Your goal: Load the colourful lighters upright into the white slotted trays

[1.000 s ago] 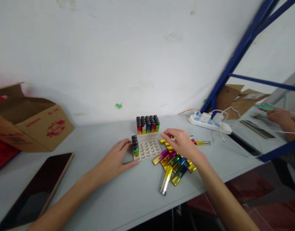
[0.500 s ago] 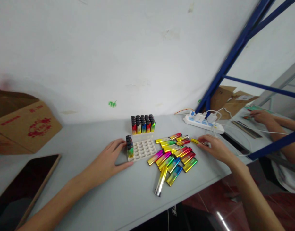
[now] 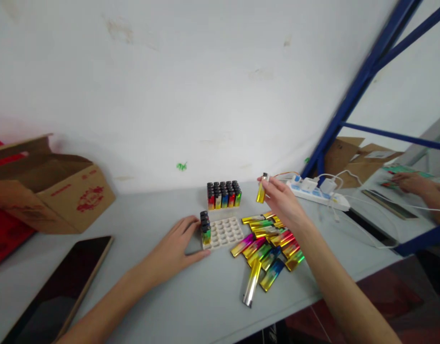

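Note:
My right hand (image 3: 280, 196) is closed on a yellow and silver lighter (image 3: 261, 189), held nearly upright above the table with its metal top uppermost. A white tray (image 3: 225, 232) with rows of round sockets lies on the table. Several black-topped lighters (image 3: 205, 229) stand in its left column. My left hand (image 3: 179, 246) steadies that tray, fingers at its left side and thumb along its front corner. Behind it, a second tray is packed with upright lighters (image 3: 224, 196). To the right lies a loose pile of shiny coloured lighters (image 3: 270, 248), partly hidden by my right forearm.
A large phone or tablet (image 3: 62, 286) lies at the left, below an open cardboard box (image 3: 76, 196). A white power strip (image 3: 318, 195) with plugs and cables sits by the blue metal frame (image 3: 352, 100). Another person's hand (image 3: 408, 181) is at far right.
My right hand has lifted the yellow lighter from beside the pile, moved left and turned it upright. My left hand stays at the tray. The view has shifted slightly.

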A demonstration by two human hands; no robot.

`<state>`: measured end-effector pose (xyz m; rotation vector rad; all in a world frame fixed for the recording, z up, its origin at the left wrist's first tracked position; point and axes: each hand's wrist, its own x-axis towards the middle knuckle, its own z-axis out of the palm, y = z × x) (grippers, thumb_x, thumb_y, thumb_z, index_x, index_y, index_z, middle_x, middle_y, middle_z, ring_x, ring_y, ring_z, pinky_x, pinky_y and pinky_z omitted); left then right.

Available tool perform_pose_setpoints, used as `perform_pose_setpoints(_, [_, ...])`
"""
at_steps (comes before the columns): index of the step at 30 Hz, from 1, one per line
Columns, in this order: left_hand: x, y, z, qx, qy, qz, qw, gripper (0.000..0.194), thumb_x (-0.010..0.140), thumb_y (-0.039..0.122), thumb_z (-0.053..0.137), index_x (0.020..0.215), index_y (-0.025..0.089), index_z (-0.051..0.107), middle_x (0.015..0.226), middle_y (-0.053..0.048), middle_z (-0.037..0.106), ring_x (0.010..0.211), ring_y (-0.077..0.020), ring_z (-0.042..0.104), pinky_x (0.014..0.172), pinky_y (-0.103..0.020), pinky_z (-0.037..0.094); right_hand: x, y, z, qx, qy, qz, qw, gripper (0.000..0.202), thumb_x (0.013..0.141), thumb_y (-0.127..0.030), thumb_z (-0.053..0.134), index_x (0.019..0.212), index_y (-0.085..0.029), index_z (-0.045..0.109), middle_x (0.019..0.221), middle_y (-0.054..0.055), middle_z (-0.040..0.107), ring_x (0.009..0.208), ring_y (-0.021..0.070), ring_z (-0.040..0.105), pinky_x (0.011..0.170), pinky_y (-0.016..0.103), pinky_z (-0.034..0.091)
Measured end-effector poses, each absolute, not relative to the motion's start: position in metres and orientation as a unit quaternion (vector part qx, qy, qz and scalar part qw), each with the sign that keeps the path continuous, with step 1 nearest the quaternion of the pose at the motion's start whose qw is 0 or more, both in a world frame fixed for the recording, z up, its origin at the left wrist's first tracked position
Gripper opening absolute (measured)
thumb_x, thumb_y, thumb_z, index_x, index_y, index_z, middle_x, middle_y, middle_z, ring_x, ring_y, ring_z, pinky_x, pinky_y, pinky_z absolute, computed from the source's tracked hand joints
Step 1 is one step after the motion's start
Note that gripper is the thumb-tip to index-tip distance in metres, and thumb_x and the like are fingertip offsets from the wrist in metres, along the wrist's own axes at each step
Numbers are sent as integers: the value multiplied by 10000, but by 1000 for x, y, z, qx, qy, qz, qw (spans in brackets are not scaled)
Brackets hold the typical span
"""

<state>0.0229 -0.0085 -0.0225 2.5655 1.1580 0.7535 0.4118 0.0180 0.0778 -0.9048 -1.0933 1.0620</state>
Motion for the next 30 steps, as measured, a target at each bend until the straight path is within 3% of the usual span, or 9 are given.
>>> perform_pose_setpoints(4, [23, -10, -22, 879, 393, 248, 112, 811, 1191, 872, 799, 1702, 244, 772, 1780, -220, 804, 1654, -473, 791, 1429, -650, 672, 367, 25, 76, -358, -520, 548, 549, 760, 802, -912, 1144, 1043, -295, 770, 910, -19, 770, 780, 177, 638, 769, 328, 616])
perform_pose_setpoints(7, [24, -11, -20, 878, 392, 245, 119, 792, 1187, 850, 822, 1711, 261, 760, 1783, -204, 802, 1665, -469, 781, 1441, -651, 657, 344, 22, 67, -372, -541, 562, 503, 792, 862, -991, 1044, 1061, -308, 696, 742, -103, 581, 606, 129, 393, 585, 263, 384])
perform_pose_setpoints(9, [26, -12, -19, 877, 392, 248, 124, 763, 1187, 820, 837, 1710, 271, 761, 1778, -194, 802, 1666, -466, 778, 1443, -650, 653, 335, 19, 60, -404, -559, 531, 493, 816, 907, -1071, 932, 993, -302, 673, 691, -116, 462, 589, 129, 300, 551, 276, 268])
perform_pose_setpoints(14, [28, -15, -14, 877, 390, 246, 136, 714, 1191, 770, 849, 1699, 276, 766, 1772, -184, 801, 1652, -463, 781, 1443, -643, 647, 328, 10, 46, -469, -633, 373, 491, 897, 990, -1119, 743, 703, -301, 515, 665, -51, 427, 677, 167, 397, 639, 336, 320])
perform_pose_setpoints(18, [28, -16, -11, 876, 394, 241, 139, 742, 1187, 787, 844, 1713, 272, 751, 1796, -187, 789, 1670, -465, 768, 1448, -639, 642, 330, 5, 43, -488, -669, 300, 473, 780, 1075, -908, 719, 675, -320, 397, 640, -55, 386, 667, 162, 351, 657, 351, 296])
perform_pose_setpoints(23, [27, -16, -11, 876, 399, 235, 134, 750, 1198, 818, 813, 1705, 269, 746, 1813, -181, 782, 1691, -458, 756, 1462, -623, 626, 332, 0, 42, -491, -696, 254, 458, 547, 1102, -627, 671, 724, -322, 419, 638, -64, 411, 652, 164, 364, 652, 344, 288])
perform_pose_setpoints(30, [28, -15, -11, 877, 397, 238, 131, 783, 1191, 838, 813, 1703, 249, 752, 1797, -201, 787, 1670, -467, 771, 1453, -628, 636, 332, -8, 45, -460, -726, 269, 435, 613, 1246, -799, 617, 883, -329, 467, 707, -64, 536, 680, 194, 523, 692, 330, 404])
